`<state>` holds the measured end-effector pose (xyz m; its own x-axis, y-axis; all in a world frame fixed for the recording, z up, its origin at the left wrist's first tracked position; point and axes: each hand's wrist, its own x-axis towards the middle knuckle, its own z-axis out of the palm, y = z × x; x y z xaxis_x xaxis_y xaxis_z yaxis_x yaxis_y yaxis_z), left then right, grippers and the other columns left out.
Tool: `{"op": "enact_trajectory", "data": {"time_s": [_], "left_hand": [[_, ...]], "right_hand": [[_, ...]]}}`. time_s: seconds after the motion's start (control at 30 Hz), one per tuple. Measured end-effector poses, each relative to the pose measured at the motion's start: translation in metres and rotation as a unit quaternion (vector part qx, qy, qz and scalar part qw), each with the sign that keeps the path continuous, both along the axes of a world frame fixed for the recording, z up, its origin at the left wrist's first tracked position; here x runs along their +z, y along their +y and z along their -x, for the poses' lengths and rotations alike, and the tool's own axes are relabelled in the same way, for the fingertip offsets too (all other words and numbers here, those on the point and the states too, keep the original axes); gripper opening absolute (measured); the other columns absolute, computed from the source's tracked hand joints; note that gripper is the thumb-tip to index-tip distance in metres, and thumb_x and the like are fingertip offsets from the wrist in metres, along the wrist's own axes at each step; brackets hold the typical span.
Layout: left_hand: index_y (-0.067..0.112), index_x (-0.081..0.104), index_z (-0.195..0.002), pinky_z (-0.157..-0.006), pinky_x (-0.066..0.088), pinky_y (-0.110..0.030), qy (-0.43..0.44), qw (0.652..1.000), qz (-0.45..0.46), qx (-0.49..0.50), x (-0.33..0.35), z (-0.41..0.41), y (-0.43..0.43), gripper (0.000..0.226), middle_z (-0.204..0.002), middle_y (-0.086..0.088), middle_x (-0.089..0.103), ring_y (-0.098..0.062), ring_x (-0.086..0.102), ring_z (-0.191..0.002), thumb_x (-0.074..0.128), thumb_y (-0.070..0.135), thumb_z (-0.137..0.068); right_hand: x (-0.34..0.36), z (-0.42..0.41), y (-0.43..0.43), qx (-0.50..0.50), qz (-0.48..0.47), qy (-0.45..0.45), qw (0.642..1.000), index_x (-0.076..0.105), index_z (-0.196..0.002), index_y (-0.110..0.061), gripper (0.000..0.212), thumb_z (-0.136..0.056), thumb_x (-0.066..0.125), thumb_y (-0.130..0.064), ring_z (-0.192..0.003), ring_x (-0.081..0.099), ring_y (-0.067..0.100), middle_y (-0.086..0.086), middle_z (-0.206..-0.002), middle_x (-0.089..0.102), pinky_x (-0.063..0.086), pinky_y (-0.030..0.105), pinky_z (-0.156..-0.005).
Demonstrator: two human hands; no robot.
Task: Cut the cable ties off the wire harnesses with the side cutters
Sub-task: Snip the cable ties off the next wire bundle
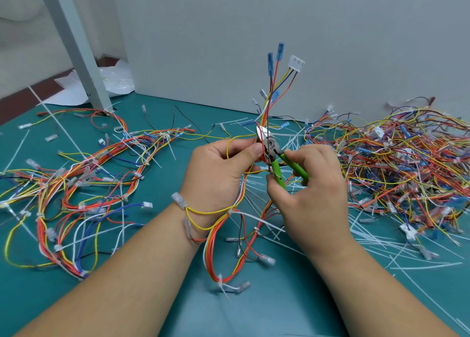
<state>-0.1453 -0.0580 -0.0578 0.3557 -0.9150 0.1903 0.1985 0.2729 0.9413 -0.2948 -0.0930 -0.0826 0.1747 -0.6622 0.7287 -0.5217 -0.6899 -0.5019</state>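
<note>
A cut is being lined up: the left hand (pixel 218 169) is closed around a wire harness (pixel 267 113), pinching the bundle between thumb and fingers so its upper end stands nearly upright, blue terminals (pixel 276 53) and a white connector (pixel 297 62) at the top. The right hand (pixel 310 184) grips the green handles of the side cutters (pixel 273 156), whose steel jaws stand slightly parted against the bundle just right of the left thumb. Whether a cable tie sits between the blades cannot be told (the thumb and wires hide that spot). The next move probably calls for squeezing the handles on the tie alone, keeping the blades off the wire insulation. The rest of this harness hangs down between the forearms, a loop draped over the left wrist, with uncut ties (pixel 220 279) visible near its lower bend. More harnesses lie on the green mat (pixel 279 311): a looser spread at left (pixel 84 174), a dense heap at far right (pixel 412 158), cut tie strips (pixel 376 240) scattered near it
</note>
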Motion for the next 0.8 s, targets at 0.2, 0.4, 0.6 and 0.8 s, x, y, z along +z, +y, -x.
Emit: {"op": "enact_trajectory", "data": {"time_s": [0.2,0.4,0.6,0.8], "left_hand": [[0.008,0.077,-0.090,-0.060,0.051,-0.012,0.010,1.000,-0.007,0.004,-0.0018,-0.0004,-0.0027,0.010,-0.077,0.003,0.077,-0.002,0.068,-0.067,0.069,0.002,-0.091],[0.002,0.077,-0.097,-0.067,0.055,-0.018,0.023,1.000,-0.017,0.010,-0.0048,-0.0012,-0.0052,0.010,-0.086,-0.006,0.078,-0.011,0.070,-0.077,0.069,0.003,-0.091],[0.005,0.078,-0.094,-0.068,0.056,-0.019,0.029,0.999,-0.028,0.017,-0.0043,-0.0016,-0.0053,0.008,-0.088,-0.013,0.077,-0.018,0.067,-0.078,0.070,0.004,-0.090],[0.008,0.077,-0.090,-0.058,0.052,-0.015,0.032,0.998,-0.041,0.028,-0.0038,-0.0036,-0.0061,0.006,-0.079,-0.006,0.076,-0.010,0.067,-0.062,0.071,0.007,-0.090]], "right_hand": [[0.0019,0.0005,-0.0006,0.001,-0.016,0.002,1.000,0.068,-0.101,-0.009,0.034,-0.073,0.086,-0.002,-0.097,0.049,-0.008,-0.001,-0.099,0.054,0.037,0.005,-0.084],[0.0043,-0.0005,-0.0012,0.004,-0.017,0.006,1.000,0.066,-0.096,-0.009,0.032,-0.072,0.086,-0.001,-0.086,0.047,-0.001,-0.002,-0.095,0.055,0.035,0.003,-0.082],[0.0053,0.0002,-0.0023,0.012,-0.020,-0.003,1.000,0.066,-0.093,-0.009,0.029,-0.073,0.086,-0.001,-0.091,0.049,-0.011,-0.002,-0.092,0.055,0.034,0.002,-0.080],[0.0064,-0.0010,-0.0008,0.024,-0.057,-0.047,0.997,0.063,-0.098,-0.022,0.036,-0.075,0.087,-0.011,-0.089,0.059,0.003,-0.005,-0.093,0.058,0.041,0.007,-0.077]]}}
